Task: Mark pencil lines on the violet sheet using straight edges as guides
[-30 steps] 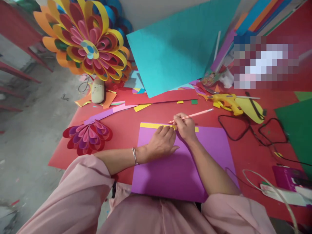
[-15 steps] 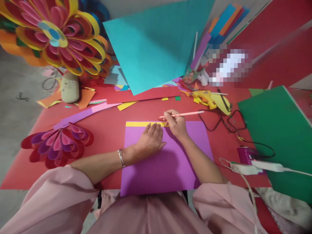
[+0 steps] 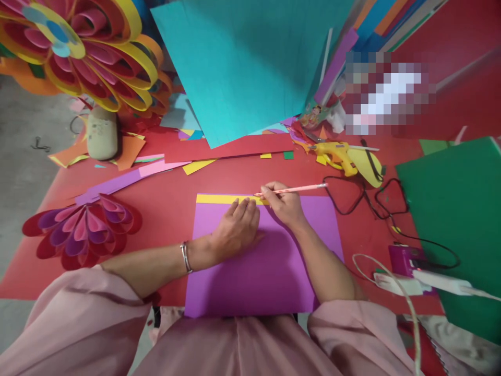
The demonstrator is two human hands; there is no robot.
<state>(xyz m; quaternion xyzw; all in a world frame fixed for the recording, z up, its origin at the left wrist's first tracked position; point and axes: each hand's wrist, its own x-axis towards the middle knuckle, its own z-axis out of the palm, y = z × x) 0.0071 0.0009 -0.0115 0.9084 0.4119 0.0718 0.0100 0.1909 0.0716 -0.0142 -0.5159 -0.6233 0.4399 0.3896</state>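
Red table [image 3: 168,209] under me, grey floor [image 3: 23,172] off to the left, a teal sheet [image 3: 250,68] propped at the back. The purple sheet [image 3: 266,271] overhangs the near edge at my lap. There's bare red on both sides, a green sheet [image 3: 462,219] crowding the right and a glue gun [image 3: 338,155] beyond. My left hand [image 3: 237,232] lies flat and open on the purple, fingertips at the yellow strip [image 3: 219,199]. My right hand [image 3: 285,206] pinches the pencil [image 3: 297,189], its tip at the strip just beside my left fingertips.

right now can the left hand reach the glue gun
Probably not directly: the left hand rests on the purple sheet, and the right hand and pencil lie between it and the glue gun.
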